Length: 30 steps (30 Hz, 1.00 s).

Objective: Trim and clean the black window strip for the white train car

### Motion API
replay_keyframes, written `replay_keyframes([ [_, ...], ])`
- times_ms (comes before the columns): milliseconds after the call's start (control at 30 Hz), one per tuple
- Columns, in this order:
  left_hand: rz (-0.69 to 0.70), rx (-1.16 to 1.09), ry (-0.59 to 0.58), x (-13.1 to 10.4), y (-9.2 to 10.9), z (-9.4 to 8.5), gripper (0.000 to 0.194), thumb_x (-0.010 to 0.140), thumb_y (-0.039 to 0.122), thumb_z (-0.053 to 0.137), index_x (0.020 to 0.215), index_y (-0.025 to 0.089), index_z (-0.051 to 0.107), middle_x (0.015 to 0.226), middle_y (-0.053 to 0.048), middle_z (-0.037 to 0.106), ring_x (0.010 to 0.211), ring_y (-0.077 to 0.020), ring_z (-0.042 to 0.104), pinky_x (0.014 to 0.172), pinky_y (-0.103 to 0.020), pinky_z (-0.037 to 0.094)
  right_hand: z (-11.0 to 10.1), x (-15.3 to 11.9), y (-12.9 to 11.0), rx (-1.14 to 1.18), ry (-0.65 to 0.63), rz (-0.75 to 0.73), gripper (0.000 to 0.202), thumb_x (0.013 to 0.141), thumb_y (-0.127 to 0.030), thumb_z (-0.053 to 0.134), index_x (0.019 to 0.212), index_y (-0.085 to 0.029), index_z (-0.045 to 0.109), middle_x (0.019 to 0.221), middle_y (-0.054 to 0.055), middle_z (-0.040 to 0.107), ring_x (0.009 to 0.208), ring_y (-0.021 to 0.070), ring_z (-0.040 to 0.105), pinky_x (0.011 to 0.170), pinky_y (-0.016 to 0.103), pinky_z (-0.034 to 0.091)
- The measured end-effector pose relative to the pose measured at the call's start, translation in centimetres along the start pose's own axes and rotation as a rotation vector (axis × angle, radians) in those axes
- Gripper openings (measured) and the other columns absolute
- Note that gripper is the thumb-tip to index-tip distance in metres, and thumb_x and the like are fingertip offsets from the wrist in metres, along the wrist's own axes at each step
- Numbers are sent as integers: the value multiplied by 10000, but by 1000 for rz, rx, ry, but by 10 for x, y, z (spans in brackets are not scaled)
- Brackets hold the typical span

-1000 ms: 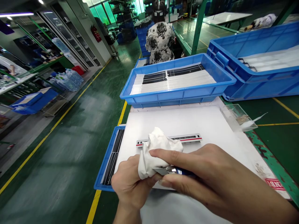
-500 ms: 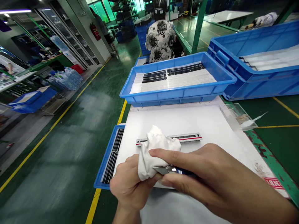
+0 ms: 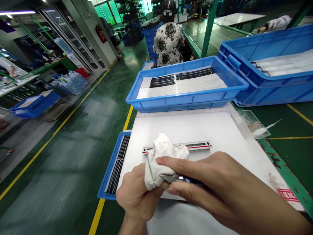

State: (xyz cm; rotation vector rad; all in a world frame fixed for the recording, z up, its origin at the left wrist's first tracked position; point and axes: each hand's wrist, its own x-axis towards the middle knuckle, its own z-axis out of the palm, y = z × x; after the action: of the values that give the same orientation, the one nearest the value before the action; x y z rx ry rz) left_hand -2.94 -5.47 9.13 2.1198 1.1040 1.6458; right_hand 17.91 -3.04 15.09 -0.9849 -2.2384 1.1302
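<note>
A bunched white cloth point(image 3: 162, 153) is gripped in my left hand point(image 3: 138, 192), whose fingers are closed round its lower end. My right hand point(image 3: 210, 179) is closed on a utility knife point(image 3: 181, 178) with a dark blue handle. Its bare blade points left, against the lower part of the cloth, and my right index finger rests on the cloth. Behind the cloth a slim silver metal strip point(image 3: 199, 145) with a red line and a dark slot lies on the white work board point(image 3: 215, 125). The cloth hides part of the strip's middle.
Beyond the board stands a blue tray point(image 3: 190, 105) of black strips and white sheets. Another blue tray point(image 3: 102, 192) of black strips is at the left, and a large blue crate point(image 3: 281, 93) at the right. A clear plastic box point(image 3: 251, 125) sits by the right edge. A person point(image 3: 168, 42) is farther back.
Almost nothing differs. The camera view has shifted slightly, while both hands keep the same hold on the cloth and the knife.
</note>
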Motion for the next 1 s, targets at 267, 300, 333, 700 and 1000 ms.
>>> replay_keyframes([
  [267, -10, -1, 0, -3, -4, 0, 65, 883, 150, 766, 829, 184, 755, 713, -14, 790, 563, -177, 726, 534, -249, 604, 2, -1, 2, -21, 36, -30, 230, 1057, -323, 617, 1274, -327, 693, 958, -45, 830, 779, 182, 788, 629, 269, 514],
  [300, -19, 0, -1, -5, -5, 0, 61, 876, 138, 768, 840, 186, 760, 724, -14, 795, 573, -179, 730, 541, -251, 608, 2, -1, 2, -25, 36, -31, 230, 1054, -320, 621, 1272, -325, 695, 955, -43, 831, 776, 185, 789, 626, 271, 514],
  [333, -30, -3, -2, -6, -5, 0, 64, 871, 130, 769, 850, 191, 765, 732, -12, 798, 581, -182, 734, 547, -255, 611, 2, 0, 2, -31, 31, -30, 228, 1057, -319, 618, 1272, -326, 693, 959, -41, 832, 784, 188, 791, 634, 273, 516],
  [700, -277, -149, 108, -10, 0, 6, 57, 808, 197, 856, 803, 202, 800, 626, 12, 736, 478, -144, 645, 405, -213, 482, 0, 5, 1, -11, -11, 40, 272, 1083, -358, 540, 1314, -354, 682, 1002, -24, 824, 835, 210, 777, 688, 296, 519],
  [1000, -680, -1084, 4, 7, 17, 27, 247, 959, 365, 733, 1126, 201, 812, 558, -2, 658, 307, -32, 327, 275, -146, 198, -2, -3, 7, 505, 87, 174, 352, 1039, -451, 637, 1387, -400, 641, 967, -80, 753, 856, 124, 673, 777, 215, 486],
])
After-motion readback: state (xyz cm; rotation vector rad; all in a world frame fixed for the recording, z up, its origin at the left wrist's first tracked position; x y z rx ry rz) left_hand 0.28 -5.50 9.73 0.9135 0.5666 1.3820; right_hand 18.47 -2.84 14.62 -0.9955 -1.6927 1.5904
